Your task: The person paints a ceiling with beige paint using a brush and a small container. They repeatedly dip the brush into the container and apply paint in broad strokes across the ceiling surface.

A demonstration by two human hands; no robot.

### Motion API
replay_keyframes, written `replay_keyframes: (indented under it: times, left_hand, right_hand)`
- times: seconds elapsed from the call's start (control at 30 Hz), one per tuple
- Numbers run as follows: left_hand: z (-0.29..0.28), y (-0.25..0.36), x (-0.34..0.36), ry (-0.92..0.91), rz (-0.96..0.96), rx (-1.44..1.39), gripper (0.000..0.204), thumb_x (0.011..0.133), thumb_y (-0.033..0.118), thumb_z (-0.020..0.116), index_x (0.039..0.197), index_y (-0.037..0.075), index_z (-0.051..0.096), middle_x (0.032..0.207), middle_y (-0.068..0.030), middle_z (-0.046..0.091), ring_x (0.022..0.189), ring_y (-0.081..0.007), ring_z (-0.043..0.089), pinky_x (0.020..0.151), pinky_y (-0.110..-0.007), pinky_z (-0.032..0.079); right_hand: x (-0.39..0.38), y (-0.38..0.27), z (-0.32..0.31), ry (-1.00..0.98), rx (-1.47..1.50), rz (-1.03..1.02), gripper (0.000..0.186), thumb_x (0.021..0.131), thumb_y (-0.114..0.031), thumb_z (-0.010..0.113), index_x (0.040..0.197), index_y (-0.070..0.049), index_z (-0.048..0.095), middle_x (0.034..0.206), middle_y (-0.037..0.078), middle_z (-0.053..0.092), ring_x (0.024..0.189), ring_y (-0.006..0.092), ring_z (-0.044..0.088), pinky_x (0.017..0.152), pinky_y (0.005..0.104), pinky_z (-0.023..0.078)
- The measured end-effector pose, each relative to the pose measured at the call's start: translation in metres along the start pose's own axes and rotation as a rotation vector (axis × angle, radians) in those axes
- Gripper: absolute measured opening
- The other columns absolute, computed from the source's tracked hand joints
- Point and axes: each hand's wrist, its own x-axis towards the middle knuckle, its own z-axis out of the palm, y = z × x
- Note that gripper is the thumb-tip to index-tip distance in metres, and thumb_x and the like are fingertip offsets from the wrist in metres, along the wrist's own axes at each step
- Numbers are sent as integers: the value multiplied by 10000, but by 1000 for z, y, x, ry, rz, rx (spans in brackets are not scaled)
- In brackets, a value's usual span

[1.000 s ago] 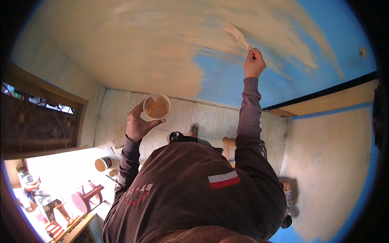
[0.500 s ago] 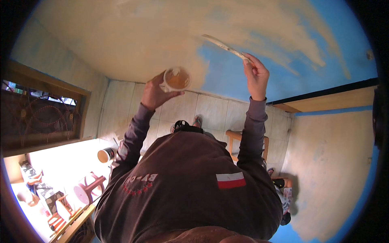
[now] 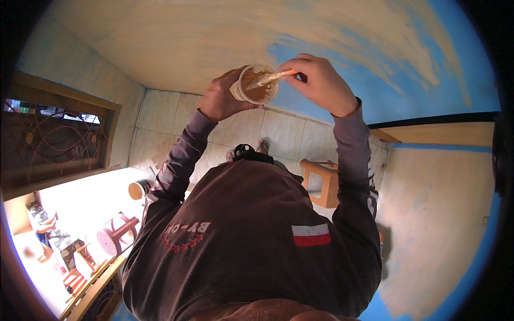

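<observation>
My left hand [image 3: 222, 96] is wrapped round a pale plastic tub [image 3: 239, 92] with tan paint [image 3: 261, 94] inside. The tub is tilted so that its mouth faces up at me. In my right hand [image 3: 318, 80] is a pale, paint-smeared paintbrush [image 3: 271, 78], pinched between thumb and fingers. Its working end dips into the tub, near the paint. A bit of orange shows at the brush by my fingertips. Both hands are close together, in front of a blue wall [image 3: 342, 80] partly covered with streaky tan paint.
A tan plastic stool [image 3: 332, 184] stands on the tiled floor [image 3: 284, 131] by my right arm. To the left are a grilled window [image 3: 59, 134], a dark paint bucket [image 3: 139, 190] and a reddish stool [image 3: 115, 238]. A dark-edged wooden ledge [image 3: 444, 131] juts from the right.
My right hand has come down and left from the wall, bringing the paintbrush into the tub. My left hand has lifted the tub up and to the right. The person at right is now mostly hidden.
</observation>
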Motion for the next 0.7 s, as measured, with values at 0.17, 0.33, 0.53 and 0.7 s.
replay_keyframes:
  times: [0.17,0.33,0.53,0.7]
  left_hand:
    - [3,-6,0,-8,-5,-22,905,571,347,964,1316,15,575,1239,-152,664,1139,-269,653,969,-396,521]
    - [-3,-7,-12,-16,29,39,905,573,360,962,1314,13,576,1238,-156,663,1141,-272,651,969,-397,520]
    - [0,-11,-16,25,24,53,856,611,342,941,1306,7,570,1221,-162,656,1082,-309,666,931,-397,543]
    - [4,-22,-18,112,-22,109,849,615,339,942,1299,-9,578,1188,-171,678,1081,-278,675,931,-387,544]
  right_hand:
    - [18,5,26,-49,-138,-91,149,875,-124,671,998,-49,709,886,118,647,743,301,621,658,387,495]
    - [18,-3,44,-108,-243,-35,152,885,-158,660,998,-72,715,883,118,642,778,321,623,682,409,499]
    - [5,-10,32,-8,-153,-17,152,894,-168,633,996,-77,699,881,129,642,809,329,635,714,426,513]
    - [-12,-14,18,134,-13,139,166,904,-173,670,1006,-50,714,833,134,690,666,256,638,627,343,507]
